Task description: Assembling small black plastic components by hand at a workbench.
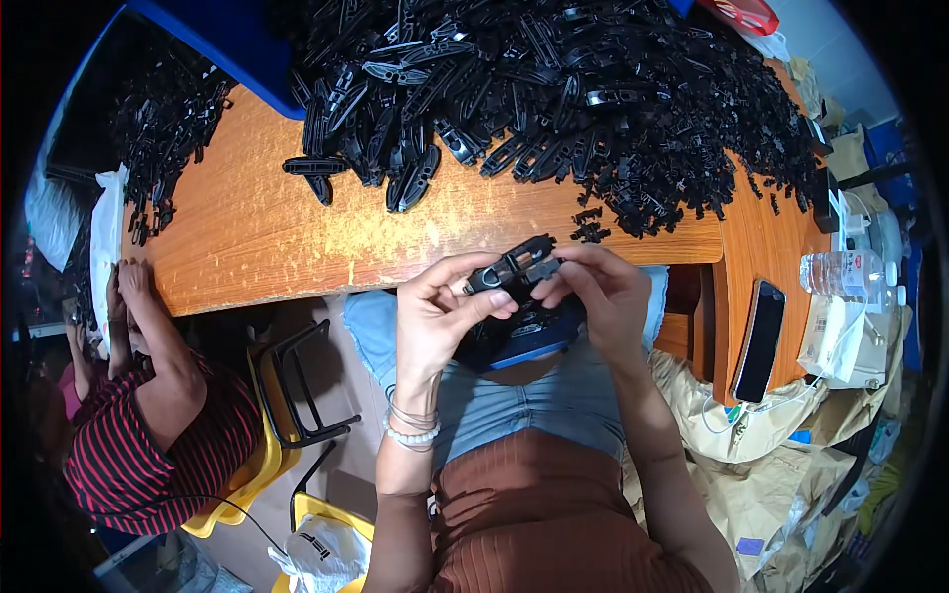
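Note:
Above my lap, my left hand (435, 311) is closed round a long black plastic part (507, 269) with slots in it. My right hand (608, 296) pinches a small black piece (544, 271) against the right end of that part; whether the two are joined, I cannot tell. Under my hands a blue tray (529, 350) rests on my lap with dark parts in it, mostly hidden by my fingers. Past my hands, a large heap of long black plastic parts (425, 79) covers the far side of the table. Smaller black pieces (652, 178) are piled to its right.
The wooden table (297, 237) has a worn top. A blue bin (222, 40) stands at the far left. On the right lie a phone (760, 341) and a clear plastic bottle (840, 274). Another person in a striped shirt (163, 445) sits to the left, by a chair (297, 385).

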A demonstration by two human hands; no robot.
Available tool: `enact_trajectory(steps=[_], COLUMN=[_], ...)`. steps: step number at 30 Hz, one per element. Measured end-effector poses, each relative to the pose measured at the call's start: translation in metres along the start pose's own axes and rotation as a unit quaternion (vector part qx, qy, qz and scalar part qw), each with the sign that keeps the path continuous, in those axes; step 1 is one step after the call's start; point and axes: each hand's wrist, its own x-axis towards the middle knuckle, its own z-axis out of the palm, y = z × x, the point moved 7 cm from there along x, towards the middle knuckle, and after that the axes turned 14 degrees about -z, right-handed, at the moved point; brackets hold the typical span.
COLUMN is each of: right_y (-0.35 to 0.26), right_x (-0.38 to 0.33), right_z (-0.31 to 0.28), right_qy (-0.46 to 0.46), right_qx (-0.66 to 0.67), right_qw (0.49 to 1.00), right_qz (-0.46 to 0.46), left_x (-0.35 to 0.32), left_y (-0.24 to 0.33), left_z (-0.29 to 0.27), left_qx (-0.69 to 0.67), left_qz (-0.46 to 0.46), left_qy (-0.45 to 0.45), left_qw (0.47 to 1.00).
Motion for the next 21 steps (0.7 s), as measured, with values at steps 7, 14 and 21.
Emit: enact_trajectory(steps=[7, 14, 21], right_y=[-0.019, -0.024, -0.026], right_x=[-0.007, -0.010, -0.012], right_z=[0.005, 0.016, 0.018], right_qy=[0.034, -0.002, -0.065], right_qx=[-0.080, -0.098, -0.216], right_qw=[0.995, 0.993, 0.963], right_qz=[-0.046, -0.071, -0.148], left_x=[-0.011, -0.010, -0.013], left_y=[0.001, -0.008, 0.000], left_z=[0.010, 0.017, 0.020], left_qx=[0.002, -0.051, 0.026], left_qz=[0.002, -0.012, -0.013], left_qy=[-0.011, -0.063, -0.020], left_qw=[1.000, 0.997, 0.999])
